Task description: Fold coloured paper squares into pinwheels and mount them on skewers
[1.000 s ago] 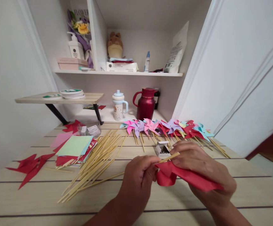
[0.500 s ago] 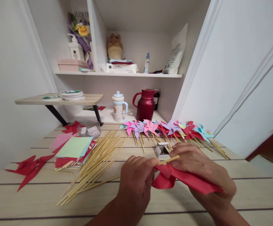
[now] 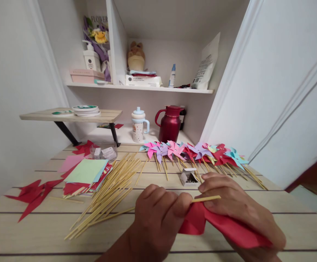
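Note:
My left hand (image 3: 161,214) is closed around a thin wooden stick (image 3: 207,198), whose tip pokes out to the right past my thumb. A red paper pinwheel (image 3: 229,225) hangs below the stick, its folded blades drooping between my hands. The fingers of my right hand (image 3: 240,203) are wrapped over the red paper from behind, close to the stick's end. Any pin joining paper and stick is hidden. Just beyond my right fingertips stands a small open white box (image 3: 189,177) with dark metal pins inside.
Finished pinwheels (image 3: 199,150) in several colours lie across the back of the table. Left of my hands are loose wooden sticks (image 3: 111,193), a stack of coloured paper (image 3: 86,171) and red cut paper (image 3: 32,194). A dark red jug (image 3: 170,123) and a cup (image 3: 138,125) stand behind.
Both hands have come slightly lower and closer with the red pinwheel. The stick lies flatter, and its tip has shifted to the right. My left fist has turned a little.

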### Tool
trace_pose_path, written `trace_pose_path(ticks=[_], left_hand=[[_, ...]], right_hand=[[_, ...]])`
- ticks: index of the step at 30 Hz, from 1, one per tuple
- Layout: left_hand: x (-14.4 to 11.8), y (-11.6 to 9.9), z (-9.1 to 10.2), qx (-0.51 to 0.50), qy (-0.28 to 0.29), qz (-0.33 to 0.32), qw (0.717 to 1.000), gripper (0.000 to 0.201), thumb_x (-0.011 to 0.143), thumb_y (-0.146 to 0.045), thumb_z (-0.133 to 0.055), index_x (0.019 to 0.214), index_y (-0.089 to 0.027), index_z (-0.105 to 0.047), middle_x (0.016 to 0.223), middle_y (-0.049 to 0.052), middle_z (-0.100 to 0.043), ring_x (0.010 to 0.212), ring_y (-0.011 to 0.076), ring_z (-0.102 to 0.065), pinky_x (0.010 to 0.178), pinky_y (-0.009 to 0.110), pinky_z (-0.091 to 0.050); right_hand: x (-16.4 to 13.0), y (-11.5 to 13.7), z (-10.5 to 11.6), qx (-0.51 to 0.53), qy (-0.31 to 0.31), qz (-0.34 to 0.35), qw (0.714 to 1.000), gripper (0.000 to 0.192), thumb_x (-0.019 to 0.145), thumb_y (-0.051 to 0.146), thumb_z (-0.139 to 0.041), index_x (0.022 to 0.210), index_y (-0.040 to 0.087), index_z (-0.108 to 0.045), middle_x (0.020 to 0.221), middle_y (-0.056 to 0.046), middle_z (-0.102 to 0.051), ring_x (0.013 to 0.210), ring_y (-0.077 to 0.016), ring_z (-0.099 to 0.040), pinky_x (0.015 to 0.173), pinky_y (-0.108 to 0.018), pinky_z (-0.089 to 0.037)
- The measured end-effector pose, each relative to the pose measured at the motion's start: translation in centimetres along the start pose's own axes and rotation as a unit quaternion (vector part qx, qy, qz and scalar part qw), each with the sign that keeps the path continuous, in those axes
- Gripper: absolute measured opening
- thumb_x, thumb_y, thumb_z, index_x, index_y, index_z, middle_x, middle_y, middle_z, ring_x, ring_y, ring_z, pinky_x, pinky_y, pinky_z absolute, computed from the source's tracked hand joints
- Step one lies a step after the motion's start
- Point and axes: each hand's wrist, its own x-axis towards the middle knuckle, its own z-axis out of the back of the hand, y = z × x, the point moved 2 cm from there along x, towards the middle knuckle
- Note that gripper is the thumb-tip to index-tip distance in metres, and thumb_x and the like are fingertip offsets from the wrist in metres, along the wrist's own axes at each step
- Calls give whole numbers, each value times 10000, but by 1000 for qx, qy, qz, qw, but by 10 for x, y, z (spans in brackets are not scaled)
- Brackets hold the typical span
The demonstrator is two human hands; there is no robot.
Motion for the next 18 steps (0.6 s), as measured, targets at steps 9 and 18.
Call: trace_pose_path(ticks=[9, 18], left_hand=[[-3, 3, 1, 28, 4, -9, 1000, 246, 978, -120, -386, 1061, -116, -617, 755, 48, -698, 636, 149, -581, 621, 307, -416], [-4, 3, 1, 26, 14, -29, 999, 284, 989, -128, -348, 1081, -82, -614, 750, 63, -689, 647, 158, -592, 636, 323, -402]], right_hand=[[-10, -8, 1, 36, -34, -16, 999, 339, 880, 243, -651, 1219, 251, -643, 937, -82, -726, 883, -280, -687, 848, -569, -547], [-16, -5, 1, 19, -18, -27, 999, 278, 950, 243, -551, 1196, 195, -671, 1025, -79, -719, 960, -265, -683, 1028, -558, -467]])
